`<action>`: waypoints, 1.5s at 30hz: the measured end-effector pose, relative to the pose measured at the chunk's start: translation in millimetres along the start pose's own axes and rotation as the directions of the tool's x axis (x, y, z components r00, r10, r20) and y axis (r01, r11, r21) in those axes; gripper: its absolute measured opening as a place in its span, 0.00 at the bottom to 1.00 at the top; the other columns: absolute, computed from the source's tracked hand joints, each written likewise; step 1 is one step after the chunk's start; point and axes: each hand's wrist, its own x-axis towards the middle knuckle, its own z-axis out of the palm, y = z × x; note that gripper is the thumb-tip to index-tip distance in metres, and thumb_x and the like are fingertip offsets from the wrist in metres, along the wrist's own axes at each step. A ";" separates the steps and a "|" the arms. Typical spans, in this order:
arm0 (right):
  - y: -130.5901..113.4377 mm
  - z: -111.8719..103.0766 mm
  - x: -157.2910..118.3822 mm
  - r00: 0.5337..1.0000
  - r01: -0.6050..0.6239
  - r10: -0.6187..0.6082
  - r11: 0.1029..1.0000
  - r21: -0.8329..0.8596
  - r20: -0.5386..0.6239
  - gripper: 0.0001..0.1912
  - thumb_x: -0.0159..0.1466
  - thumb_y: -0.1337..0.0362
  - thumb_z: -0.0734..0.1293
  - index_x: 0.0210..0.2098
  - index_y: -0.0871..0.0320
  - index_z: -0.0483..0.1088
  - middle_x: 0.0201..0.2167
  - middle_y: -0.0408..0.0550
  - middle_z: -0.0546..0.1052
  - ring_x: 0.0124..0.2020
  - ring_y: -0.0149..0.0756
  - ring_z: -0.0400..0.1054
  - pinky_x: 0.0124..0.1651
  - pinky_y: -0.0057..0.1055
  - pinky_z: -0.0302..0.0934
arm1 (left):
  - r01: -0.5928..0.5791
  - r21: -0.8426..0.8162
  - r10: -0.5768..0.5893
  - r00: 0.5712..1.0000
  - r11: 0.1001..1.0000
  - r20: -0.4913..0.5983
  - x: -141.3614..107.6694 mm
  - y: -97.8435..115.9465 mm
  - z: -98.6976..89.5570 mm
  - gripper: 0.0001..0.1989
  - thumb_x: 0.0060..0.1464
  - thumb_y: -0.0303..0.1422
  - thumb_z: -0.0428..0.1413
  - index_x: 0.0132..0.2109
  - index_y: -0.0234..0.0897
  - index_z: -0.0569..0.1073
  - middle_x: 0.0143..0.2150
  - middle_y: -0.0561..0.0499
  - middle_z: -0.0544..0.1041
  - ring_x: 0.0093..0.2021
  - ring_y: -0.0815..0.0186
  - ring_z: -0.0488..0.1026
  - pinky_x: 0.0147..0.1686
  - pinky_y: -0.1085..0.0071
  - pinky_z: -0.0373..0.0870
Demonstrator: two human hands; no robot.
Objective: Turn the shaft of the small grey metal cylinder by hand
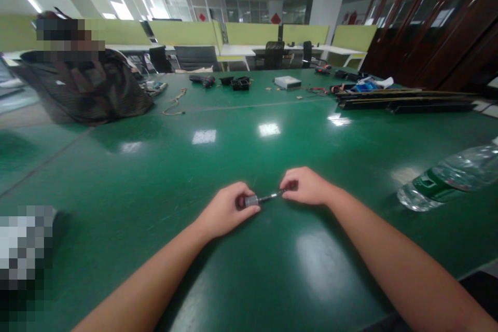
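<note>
My left hand [224, 211] rests low over the green tabletop [233, 161], its thumb and fingers closed around a small grey cylindrical piece [251, 201]. From that piece a thin dark rod with a shiny section [271, 196] runs to the right. The fingertips of my right hand [307, 185] pinch the rod's far end, near a small dark part that the fingers partly cover. The exact kind of this slim tool or part is too small to tell.
A plastic water bottle [447, 179] lies at the right. Dark strips [408, 99] are stacked at the back right. Further back are a white box [287, 82], a power drill [202, 80] and a cord [175, 102]. A dark bag [93, 85] stands at the left.
</note>
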 end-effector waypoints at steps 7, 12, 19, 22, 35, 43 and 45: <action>1.4 5.3 1.1 1.000 -0.009 0.008 0.998 0.055 0.015 0.07 0.56 0.66 0.73 0.36 0.57 0.79 0.32 0.45 0.78 0.32 0.30 0.70 0.35 0.26 0.61 | -0.004 -0.004 0.004 1.000 1.000 -0.002 0.5 -0.1 0.6 0.12 0.55 0.41 0.60 0.39 0.37 0.73 0.33 0.53 0.73 0.31 0.66 0.70 0.31 0.71 0.65; -15.7 32.2 13.2 0.990 0.136 -0.135 0.991 0.016 -0.035 0.08 0.60 0.63 0.71 0.39 0.57 0.79 0.34 0.47 0.79 0.36 0.33 0.71 0.40 0.28 0.62 | -0.018 0.008 0.018 1.000 1.000 -0.010 0.5 -1.9 2.3 0.12 0.53 0.40 0.61 0.40 0.38 0.73 0.33 0.53 0.73 0.32 0.65 0.70 0.32 0.71 0.65; -20.9 39.3 15.4 0.988 0.143 -0.146 0.988 -0.053 -0.055 0.08 0.62 0.61 0.71 0.40 0.57 0.78 0.36 0.47 0.80 0.38 0.35 0.71 0.42 0.30 0.61 | -0.030 -0.005 0.030 0.999 1.000 -0.010 1.0 4.1 -0.4 0.12 0.58 0.42 0.57 0.42 0.38 0.74 0.33 0.52 0.73 0.31 0.66 0.69 0.32 0.71 0.65; -20.0 37.1 14.0 0.986 0.159 -0.162 0.984 -0.078 -0.045 0.09 0.63 0.60 0.70 0.39 0.57 0.78 0.34 0.48 0.80 0.38 0.35 0.70 0.42 0.30 0.61 | -0.031 -0.018 0.031 1.000 0.999 -0.005 1.2 4.6 -1.4 0.12 0.60 0.41 0.55 0.42 0.38 0.74 0.33 0.52 0.73 0.31 0.66 0.69 0.32 0.71 0.65; -21.5 35.5 11.4 0.977 0.209 -0.211 0.975 -0.073 -0.033 0.08 0.61 0.66 0.69 0.41 0.57 0.77 0.36 0.47 0.78 0.40 0.35 0.68 0.44 0.30 0.60 | -0.032 0.009 0.033 0.999 0.999 -0.011 0.6 2.5 0.8 0.11 0.56 0.40 0.58 0.40 0.37 0.73 0.32 0.52 0.73 0.31 0.66 0.70 0.31 0.72 0.65; -22.2 33.8 10.9 0.975 0.219 -0.221 0.974 -0.055 -0.027 0.08 0.61 0.67 0.69 0.41 0.57 0.77 0.37 0.47 0.79 0.40 0.36 0.69 0.45 0.31 0.61 | -0.033 0.006 0.033 0.999 0.999 -0.009 0.0 1.5 0.7 0.11 0.56 0.41 0.59 0.40 0.37 0.73 0.33 0.52 0.73 0.31 0.66 0.69 0.31 0.72 0.65; -22.5 33.2 10.8 0.975 0.220 -0.222 0.974 -0.051 -0.025 0.08 0.61 0.67 0.69 0.41 0.57 0.77 0.37 0.47 0.79 0.40 0.36 0.69 0.45 0.31 0.61 | -0.033 0.004 0.033 0.999 0.999 -0.011 0.0 1.3 0.6 0.11 0.56 0.40 0.59 0.40 0.37 0.73 0.33 0.52 0.73 0.31 0.66 0.69 0.31 0.72 0.64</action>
